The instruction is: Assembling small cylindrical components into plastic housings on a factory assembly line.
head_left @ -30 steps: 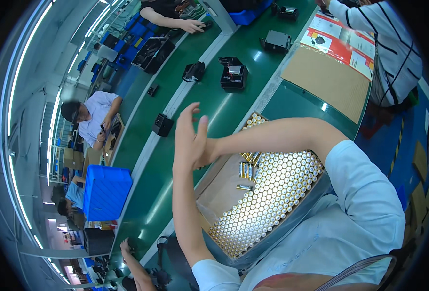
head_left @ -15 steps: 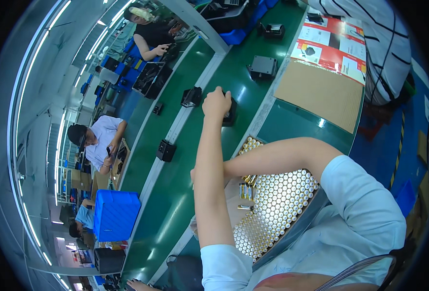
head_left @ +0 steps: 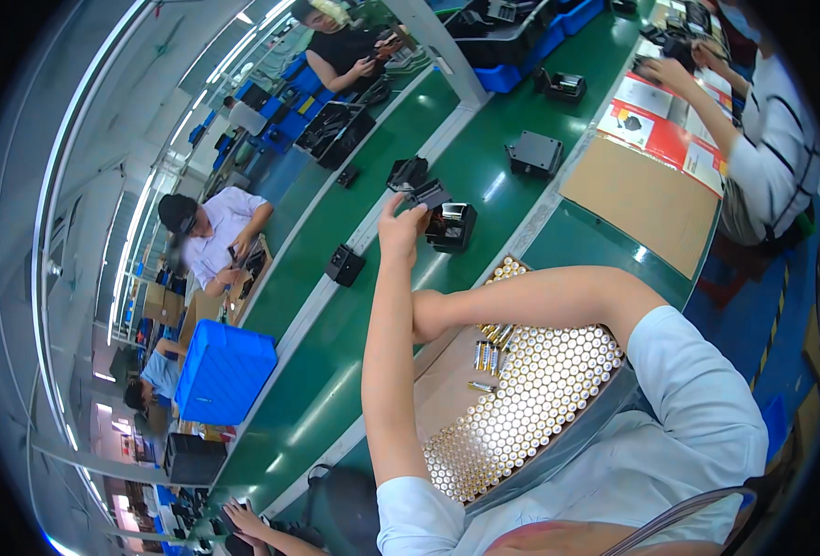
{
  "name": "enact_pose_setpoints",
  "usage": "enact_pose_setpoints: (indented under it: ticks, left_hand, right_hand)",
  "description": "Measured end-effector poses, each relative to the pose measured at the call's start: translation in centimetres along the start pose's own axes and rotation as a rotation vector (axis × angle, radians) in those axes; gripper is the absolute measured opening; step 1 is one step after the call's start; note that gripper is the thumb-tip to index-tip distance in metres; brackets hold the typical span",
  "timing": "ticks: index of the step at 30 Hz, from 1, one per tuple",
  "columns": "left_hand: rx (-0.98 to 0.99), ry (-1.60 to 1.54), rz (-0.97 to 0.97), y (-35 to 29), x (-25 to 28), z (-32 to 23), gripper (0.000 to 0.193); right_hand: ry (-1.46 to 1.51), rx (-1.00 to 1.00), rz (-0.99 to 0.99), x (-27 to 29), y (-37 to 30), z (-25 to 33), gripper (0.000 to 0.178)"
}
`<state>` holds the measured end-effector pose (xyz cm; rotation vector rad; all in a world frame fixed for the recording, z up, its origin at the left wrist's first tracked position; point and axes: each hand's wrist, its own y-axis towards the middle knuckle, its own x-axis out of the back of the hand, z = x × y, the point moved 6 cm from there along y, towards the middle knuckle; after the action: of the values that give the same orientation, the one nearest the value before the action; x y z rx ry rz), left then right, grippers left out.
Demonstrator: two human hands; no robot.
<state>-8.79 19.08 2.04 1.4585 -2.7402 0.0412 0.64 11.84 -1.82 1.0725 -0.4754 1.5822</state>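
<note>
My left hand is at the far end of the bench, its fingers closed on the edge of a black lid. The lid is tilted up beside a small black box, whose shiny inside shows; whether a hinge joins them I cannot tell. My right forearm crosses behind the left one, and my right hand is mostly hidden there, its fingers out of sight. Below it lies a carton filled with upright batteries. Several loose batteries lie on their sides in it.
Black devices stand along the green bench, one on the pale rail, another, grey-topped, farther right. Flat cardboard lies at right beside a co-worker's arm. A blue crate stands at left. Other people sit across the bench.
My left hand has gone from resting over the black box to holding its lid up, leaving the box open. The view has shifted, and the co-worker's hands at upper right have come into sight.
</note>
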Motion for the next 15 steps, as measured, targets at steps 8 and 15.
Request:
enact_pose_setpoints:
  ticks: [8,15]
  left_hand:
    - [0.172,-0.370,0.027,-0.3,7.8,3.8,0.054]
    - [0.095,-0.300,-0.065,-2.8,10.7,4.7,0.060]
  right_hand:
    - [-0.180,-0.009,-0.061,5.2,-0.7,1.6,0.020]
    - [-0.121,-0.191,-0.235,13.6,2.4,-1.1,0.031]
